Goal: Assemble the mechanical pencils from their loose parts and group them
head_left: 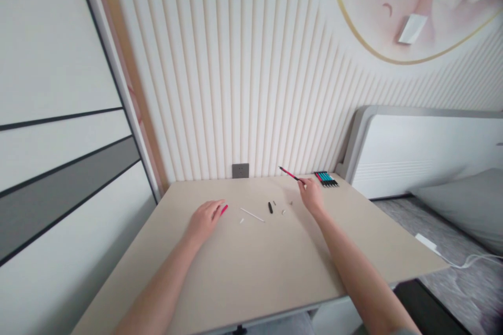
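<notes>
My right hand [312, 194] is closed on a red and black pen [290, 173], held above the back of the table with its tip pointing up and left. On the left, my left hand [205, 219] is by a short pink-red piece [223, 210] at its fingertips; whether it grips the piece is hard to tell. Between the hands lie a thin white rod [252, 214], a small white piece [241, 221], a short black tube [270, 208] and a few tiny parts [283, 212].
A row of several teal, red and black pens [326, 179] lies at the table's back right corner. Behind the beige table [251, 272] is a ribbed wall with a dark socket [240, 170]. A bed [416, 152] stands to the right, a white cabinet [58, 167] to the left.
</notes>
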{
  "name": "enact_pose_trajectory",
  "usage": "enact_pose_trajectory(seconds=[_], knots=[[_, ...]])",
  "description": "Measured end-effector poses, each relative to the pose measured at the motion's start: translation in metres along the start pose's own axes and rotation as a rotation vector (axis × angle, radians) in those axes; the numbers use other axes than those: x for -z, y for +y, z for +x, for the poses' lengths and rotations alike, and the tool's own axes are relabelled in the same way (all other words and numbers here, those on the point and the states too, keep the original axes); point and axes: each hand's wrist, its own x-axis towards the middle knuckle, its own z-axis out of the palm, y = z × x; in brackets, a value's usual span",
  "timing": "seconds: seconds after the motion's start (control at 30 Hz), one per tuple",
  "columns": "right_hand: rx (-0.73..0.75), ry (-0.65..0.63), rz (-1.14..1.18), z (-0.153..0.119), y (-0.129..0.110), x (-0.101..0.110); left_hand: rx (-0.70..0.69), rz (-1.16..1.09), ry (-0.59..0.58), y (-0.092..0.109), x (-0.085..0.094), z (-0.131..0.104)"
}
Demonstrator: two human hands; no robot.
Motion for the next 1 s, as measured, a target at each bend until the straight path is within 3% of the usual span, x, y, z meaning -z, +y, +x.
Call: enact_pose_trajectory(seconds=[0.1, 0.27, 0.6, 1.0], knots=[[-0.242, -0.110, -0.169, 0.011, 0.047, 0.005, -0.007, -0.028, 0.005, 0.002, 0.000, 0.001], [-0.378, -0.151, -0.232, 0.013, 0.092, 0.002, -0.038, -0.067, -0.015, 0.006, -0.001, 0.002], [-0.464, -0.201, -0.289, 0.039, 0.110, -0.020, -0.027, -0.085, -0.093, 0.006, -0.002, 0.002], [-0.511, -0.202, -0.286, 0.030, 0.111, -0.010, -0.026, -0.077, -0.123, 0.005, -0.002, 0.005]])
